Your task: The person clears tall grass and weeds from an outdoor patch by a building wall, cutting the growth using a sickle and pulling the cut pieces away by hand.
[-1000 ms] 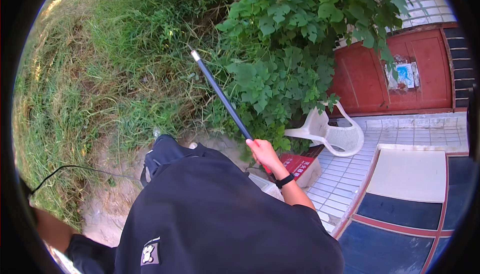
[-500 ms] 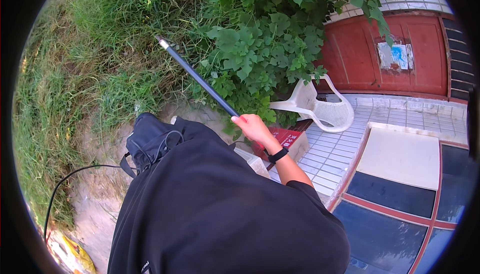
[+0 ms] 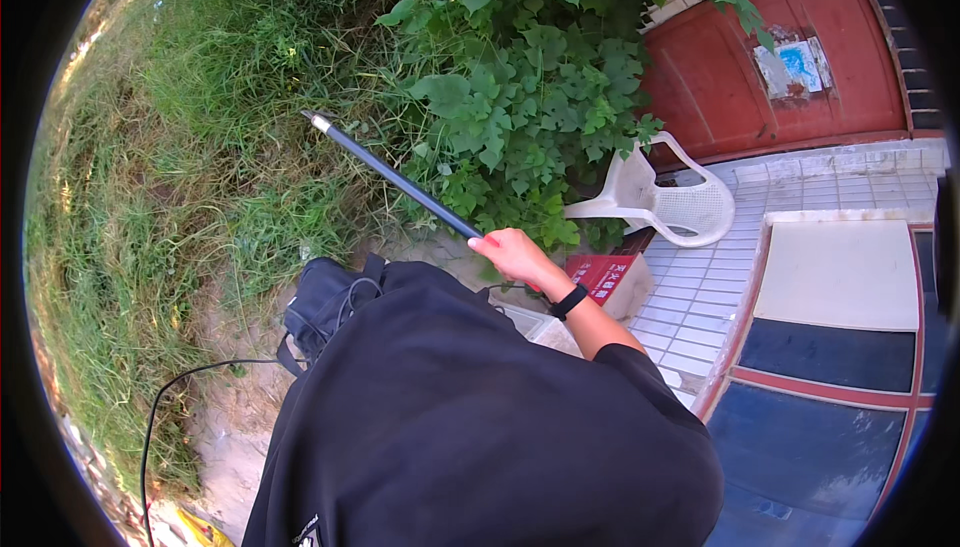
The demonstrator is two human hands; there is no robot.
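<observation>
My right hand [image 3: 515, 255], with a black band at the wrist, is wrapped round the near end of a long black pole [image 3: 405, 185]. A bit of red shows at the grip. The pole slants up and left to a silver collar and a thin dark tip, which is over the grass [image 3: 250, 117]. What the tip touches, if anything, I cannot make out. My left hand is not in view; my black shirt covers the lower middle of the picture.
A broad-leaved bush [image 3: 510, 87] grows beside the pole. Right of it are a white plastic chair [image 3: 690, 207], a red box [image 3: 598, 275], tiled paving [image 3: 690, 287] and a red door [image 3: 770, 67]. A black backpack [image 3: 325, 297] and a black hose [image 3: 160, 402] are at left.
The pole's tip has swung slightly down and left over the grass. My right hand keeps its grip. The view has turned a little, so the chair and box appear further right.
</observation>
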